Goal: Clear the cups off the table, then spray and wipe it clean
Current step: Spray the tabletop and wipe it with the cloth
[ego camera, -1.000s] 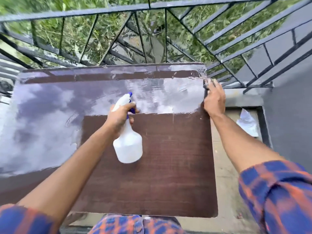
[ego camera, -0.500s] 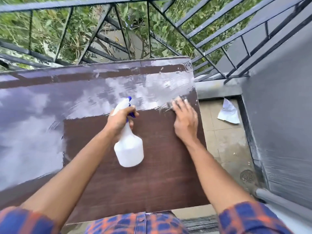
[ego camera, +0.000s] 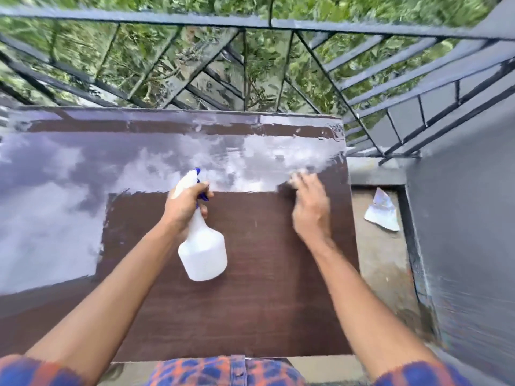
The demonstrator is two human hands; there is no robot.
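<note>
The dark brown table (ego camera: 250,307) fills the middle of the view, and its far half is glossy and reflects the sky. My left hand (ego camera: 185,207) grips the neck of a white spray bottle (ego camera: 202,254) with a blue trigger, held above the table's centre with the nozzle pointing away from me. My right hand (ego camera: 309,210), blurred by motion, lies palm-down on the table's right part. It presses a small grey cloth (ego camera: 296,175), which shows only at the fingertips. No cups are in view.
A black metal railing (ego camera: 250,23) runs close behind the table and along the right, with greenery beyond. A grey wall (ego camera: 459,218) stands at the right. A crumpled white paper (ego camera: 381,213) lies on the narrow concrete floor strip beside the table.
My right hand slid from the table's far right edge inward, then back rightward with the cloth. My left hand keeps the spray bottle in about the same place. The view shifted.
</note>
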